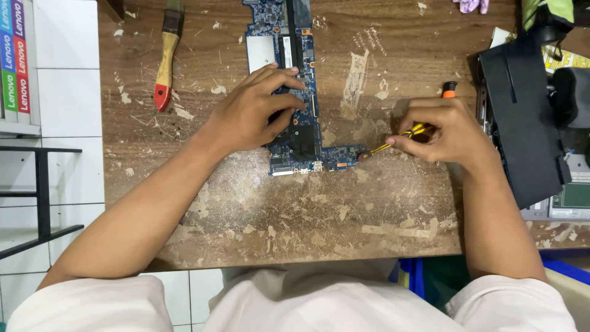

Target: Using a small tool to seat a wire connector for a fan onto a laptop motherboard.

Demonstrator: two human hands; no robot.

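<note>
- Pale sleeves and two bare forearms fill the bottom of the view, nearest the camera, reaching up toward 12 o'clock over a worn wooden tabletop (307, 209) with flaked, scratched varnish.
- Left hand (252, 110) lies palm down on a blue circuit board (295, 132), fingers curled and slightly spread, pressing the board against the wood.
- Right hand (445, 132) is closed in a pinch around a small screwdriver (409, 134) with a yellow-and-black shaft and an orange cap that sticks out past the knuckles toward 1 o'clock.
- Screwdriver points toward 8 o'clock from the right hand, and its tip meets the board's lower right corner.
- Circuit board is L-shaped: a long strip runs from the top edge of the view down the middle, then a short foot juts toward 3 o'clock, ending just beside the right hand. A silver shield sits on its upper part, at 12 o'clock from the left hand.
- Paintbrush (165, 61) with a wooden handle and a red end lies well apart at 10 o'clock from the left hand.
- Black laptop casing (522, 117) stands tilted at 3 o'clock, just beside the right hand, with other parts stacked behind it.
- White floor tiles (67, 110) and a black metal frame (43, 197) show at 9 o'clock, beyond the tabletop's edge.
</note>
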